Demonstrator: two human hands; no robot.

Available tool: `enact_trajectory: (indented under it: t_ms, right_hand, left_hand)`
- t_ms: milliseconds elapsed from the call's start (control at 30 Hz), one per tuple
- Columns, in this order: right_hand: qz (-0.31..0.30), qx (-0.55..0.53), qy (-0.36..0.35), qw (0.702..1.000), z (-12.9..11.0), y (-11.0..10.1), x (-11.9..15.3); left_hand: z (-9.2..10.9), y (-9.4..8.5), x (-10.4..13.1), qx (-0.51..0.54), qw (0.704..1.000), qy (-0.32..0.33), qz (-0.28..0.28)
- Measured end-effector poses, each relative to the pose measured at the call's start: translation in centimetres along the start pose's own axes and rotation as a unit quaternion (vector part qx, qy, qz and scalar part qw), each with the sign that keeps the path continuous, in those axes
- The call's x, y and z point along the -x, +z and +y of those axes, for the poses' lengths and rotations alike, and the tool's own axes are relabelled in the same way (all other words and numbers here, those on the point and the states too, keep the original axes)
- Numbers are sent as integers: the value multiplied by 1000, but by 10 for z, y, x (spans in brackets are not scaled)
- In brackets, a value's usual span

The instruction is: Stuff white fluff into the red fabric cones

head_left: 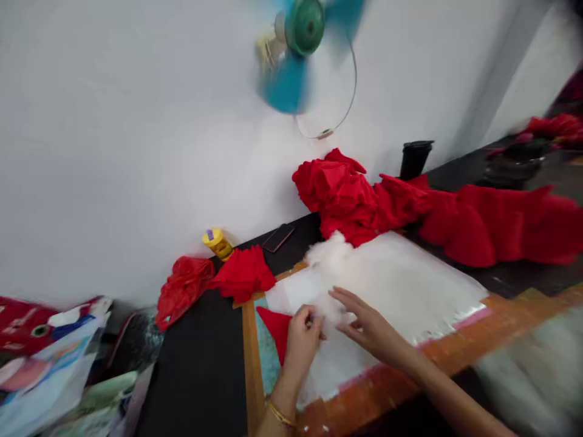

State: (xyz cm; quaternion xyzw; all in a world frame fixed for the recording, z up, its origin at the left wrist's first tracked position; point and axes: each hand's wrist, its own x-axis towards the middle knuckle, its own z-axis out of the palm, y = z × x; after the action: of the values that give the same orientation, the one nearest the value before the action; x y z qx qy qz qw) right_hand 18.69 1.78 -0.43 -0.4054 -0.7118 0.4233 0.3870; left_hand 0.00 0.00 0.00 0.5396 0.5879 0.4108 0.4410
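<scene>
My left hand (304, 337) is closed, its fingers curled together over the white sheet, and what they grip is hidden. A pointed piece of red cloth (274, 325) shows just left of it, partly behind the hand and wrist. My right hand (370, 328) is open, with fingers apart, facing the left hand across a small gap. Between the two hands is a blurred wisp of white fluff (331, 308). Beyond them, a larger clump of white fluff (334, 258) lies at the far edge of the white sheet (410, 279).
Red cloth pieces are heaped (341, 194) by the wall and stacked (246, 276) at left. A phone (279, 238), a yellow container (218, 244), a red plastic bag (184, 285) and a black cup (415, 159) stand around. Overhead spins a wall fan (306, 27). White fluff (537, 370) is at right.
</scene>
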Motion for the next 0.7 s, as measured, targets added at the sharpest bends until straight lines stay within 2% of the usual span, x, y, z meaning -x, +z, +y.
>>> enact_trajectory:
  t_ms: [133, 200, 300, 433, 567, 633, 700]
  right_hand:
    - [20, -16, 94, 995, 11, 2, -13]
    - [36, -21, 122, 992, 16, -3, -15]
    - [37, -13, 112, 993, 19, -11, -14]
    - [43, -16, 47, 998, 14, -6, -19]
    - [-63, -58, 64, 994, 10, 9, -28]
    - [-56, -65, 95, 992, 12, 10, -31]
    - [-11, -66, 125, 990, 18, 5, -31]
  left_hand:
    - [0, -10, -2, -17, 1000, -12, 17]
    - [-1, -20, -3, -43, 998, -20, 50]
    - [-2, -31, -3, -62, 997, -25, 44]
    - [-4, -23, -3, -41, 999, -6, 9]
    - [-7, -12, -5, -35, 999, 8, -33]
    - [-8, -17, -6, -61, 998, 18, -11]
    - [-9, -28, -7, -99, 994, 39, 34]
